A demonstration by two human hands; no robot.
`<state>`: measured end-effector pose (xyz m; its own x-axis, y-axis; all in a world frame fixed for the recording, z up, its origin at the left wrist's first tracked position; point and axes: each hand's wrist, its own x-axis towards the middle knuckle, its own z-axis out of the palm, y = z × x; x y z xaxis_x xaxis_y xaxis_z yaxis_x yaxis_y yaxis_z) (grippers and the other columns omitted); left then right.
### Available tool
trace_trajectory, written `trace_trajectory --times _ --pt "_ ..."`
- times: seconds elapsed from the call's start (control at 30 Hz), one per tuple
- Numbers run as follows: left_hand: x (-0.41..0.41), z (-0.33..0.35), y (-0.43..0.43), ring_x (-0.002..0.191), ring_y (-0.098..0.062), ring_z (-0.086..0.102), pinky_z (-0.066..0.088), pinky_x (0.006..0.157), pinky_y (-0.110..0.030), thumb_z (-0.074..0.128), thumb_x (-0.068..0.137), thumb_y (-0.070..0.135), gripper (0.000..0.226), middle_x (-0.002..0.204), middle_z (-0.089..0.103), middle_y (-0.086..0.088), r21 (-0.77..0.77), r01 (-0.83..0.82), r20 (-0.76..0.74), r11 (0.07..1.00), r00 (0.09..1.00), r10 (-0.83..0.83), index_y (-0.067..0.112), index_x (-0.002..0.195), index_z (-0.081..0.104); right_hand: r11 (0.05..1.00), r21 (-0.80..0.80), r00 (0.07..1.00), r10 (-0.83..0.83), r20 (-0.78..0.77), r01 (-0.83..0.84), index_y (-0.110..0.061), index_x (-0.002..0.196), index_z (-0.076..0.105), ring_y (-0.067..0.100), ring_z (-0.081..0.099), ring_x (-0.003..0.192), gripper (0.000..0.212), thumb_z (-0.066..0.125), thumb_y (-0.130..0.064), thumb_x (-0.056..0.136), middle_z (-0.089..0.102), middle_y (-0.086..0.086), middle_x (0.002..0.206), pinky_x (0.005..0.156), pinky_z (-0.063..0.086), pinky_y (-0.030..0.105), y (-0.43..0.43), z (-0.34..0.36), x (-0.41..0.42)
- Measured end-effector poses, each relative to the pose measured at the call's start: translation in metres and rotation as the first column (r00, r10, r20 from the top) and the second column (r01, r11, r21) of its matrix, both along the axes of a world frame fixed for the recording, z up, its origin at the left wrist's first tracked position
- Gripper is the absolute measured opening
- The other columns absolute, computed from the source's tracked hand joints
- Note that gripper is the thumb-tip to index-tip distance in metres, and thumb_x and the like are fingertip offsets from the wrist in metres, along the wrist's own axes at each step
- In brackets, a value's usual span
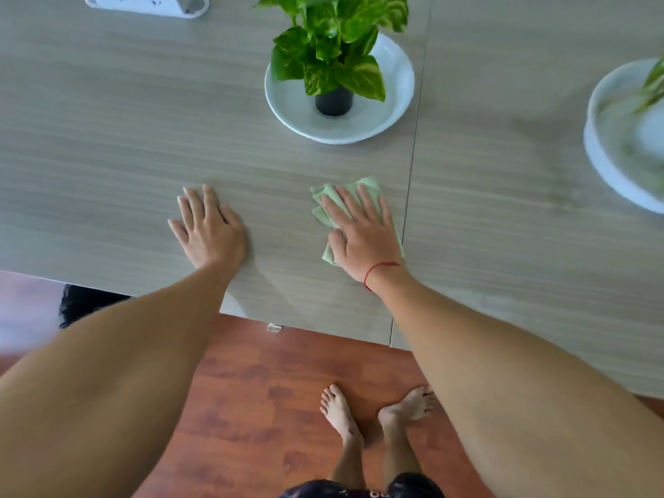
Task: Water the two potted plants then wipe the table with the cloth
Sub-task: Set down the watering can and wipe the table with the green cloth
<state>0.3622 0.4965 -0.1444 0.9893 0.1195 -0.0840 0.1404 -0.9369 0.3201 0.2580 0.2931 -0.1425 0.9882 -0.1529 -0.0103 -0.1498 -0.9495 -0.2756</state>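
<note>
at the near edge of the grey wood-grain table (125,138), i stand barefoot and lean in, both hands down on the top. the wiping is what i judge to be under way.

the biggest hazard is a wide sweep. straight ahead of my hands, the first potted plant (334,48) sits in a small black pot (334,102) inside a shallow white dish (284,113). it looks leafy and top-heavy, so a knock to the rim could tip it or slop out any water, though i cannot tell whether the dish holds water. the second plant (654,84), in its own white dish (603,163), is blurred at the far right and runs the same risk.

my left hand (210,228) lies flat on bare table, fingers spread, holding nothing. if the top is damp, a braced palm could slide.

my right hand (363,235) presses flat on the green cloth (370,185), fingers straight, not gripping. the cloth is bunched and just beside the seam (413,156) between the table panels. it could slip from under my palm or snag there.

a white box (143,3) at the far left carries dark marks that are too small to read. no brand or label shows on the pot, dishes or cloth.
</note>
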Motion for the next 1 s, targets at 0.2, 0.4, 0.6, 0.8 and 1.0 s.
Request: trace_trajectory --times 0.2,0.4,0.6,0.8,1.0 --pt "-0.011 0.001 -0.014 0.150 -0.021 -0.003 -0.005 0.120 -0.047 0.022 0.100 0.033 0.057 0.162 0.003 -0.008 0.010 -0.049 0.002 0.999 0.999 0.049 0.017 0.155 0.014 0.928 -0.049 0.929 -0.370 -0.020 0.369 -0.035 0.144 0.027 0.028 0.017 0.145 0.063 0.018 -0.037 0.081 0.027 -0.004 0.155 0.119 0.008 0.052 -0.044 0.000 -0.064" --pt "-0.053 0.016 -0.058 0.147 -0.027 0.015 0.009 0.118 -0.042 0.041 0.096 0.021 0.043 0.157 0.023 -0.016 -0.100 0.183 0.073 0.978 0.982 -0.176 0.007 0.136 0.045 0.956 0.050 0.945 -0.276 -0.176 0.289 -0.037 0.147 0.011 0.027 -0.004 0.147 0.053 0.022 -0.039 0.095 0.004 -0.007 0.160 0.118 -0.005 0.054 -0.009 0.012 -0.045" --pt "-0.089 0.046 -0.127 0.090 -0.028 0.062 0.047 0.075 -0.035 0.047 0.094 0.047 0.039 0.098 0.066 -0.004 -0.275 0.358 -0.022 0.892 0.926 -0.378 0.012 0.092 0.064 0.814 0.392 0.902 -0.411 -0.131 0.427 -0.022 0.144 0.032 0.025 0.023 0.141 0.046 0.035 -0.026 0.098 0.029 0.009 0.152 0.115 0.020 0.041 -0.039 0.043 -0.047" --pt "-0.088 0.054 -0.147 0.078 -0.028 0.058 0.043 0.065 -0.032 0.072 0.081 0.043 0.043 0.078 0.057 -0.006 -0.332 0.194 -0.318 0.923 0.898 -0.303 0.013 0.062 0.047 0.541 0.467 0.689 -0.684 -0.239 0.699 -0.005 0.113 0.053 0.034 0.052 0.110 0.032 0.061 -0.017 0.084 0.052 0.017 0.118 0.094 0.043 0.038 -0.051 0.040 -0.054" --pt "-0.088 0.061 -0.138 0.088 -0.039 0.063 0.045 0.065 -0.035 0.067 0.084 0.021 0.041 0.065 0.056 -0.013 -0.353 0.170 -0.317 0.920 0.904 -0.288 0.014 0.054 0.039 0.505 0.487 0.692 -0.622 -0.367 0.713 -0.016 0.077 0.055 0.023 0.044 0.072 0.013 0.068 -0.018 0.076 0.051 0.008 0.077 0.063 0.033 0.024 -0.042 0.038 -0.045"
